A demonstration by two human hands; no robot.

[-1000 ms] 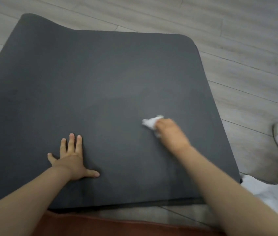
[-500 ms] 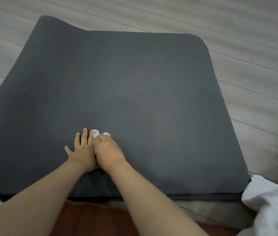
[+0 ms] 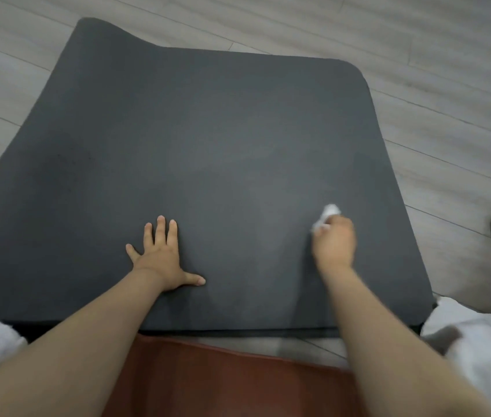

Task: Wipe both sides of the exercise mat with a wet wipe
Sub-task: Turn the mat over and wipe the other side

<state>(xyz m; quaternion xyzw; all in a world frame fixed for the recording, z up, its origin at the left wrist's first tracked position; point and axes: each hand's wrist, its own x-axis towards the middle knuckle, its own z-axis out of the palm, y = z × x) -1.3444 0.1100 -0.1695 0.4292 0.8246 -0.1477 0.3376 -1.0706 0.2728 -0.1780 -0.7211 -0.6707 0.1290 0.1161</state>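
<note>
Mat (image 3: 208,139) flat on floor (image 3: 448,55). Left hand (image 3: 160,257) splayed flat at 7 o'clock, pinning it. Right hand (image 3: 334,245) clutching wipe (image 3: 327,216) at 4 o'clock. Mat looks soft, floppy, light; grab an edge to flip.

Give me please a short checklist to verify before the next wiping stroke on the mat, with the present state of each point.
1. Wet wipe held in the right hand: ok, fingers curl round it.
2. Wipe touching the mat: ok, as far as the view shows.
3. Left hand pressing the mat flat: ok, fingers spread on the surface.
4. Mat lying flat: not ok at the far left corner, which curls up.
5. Wipe still wet enough: cannot tell.
6. Underside wiped: cannot tell, only the top side shows.
</note>
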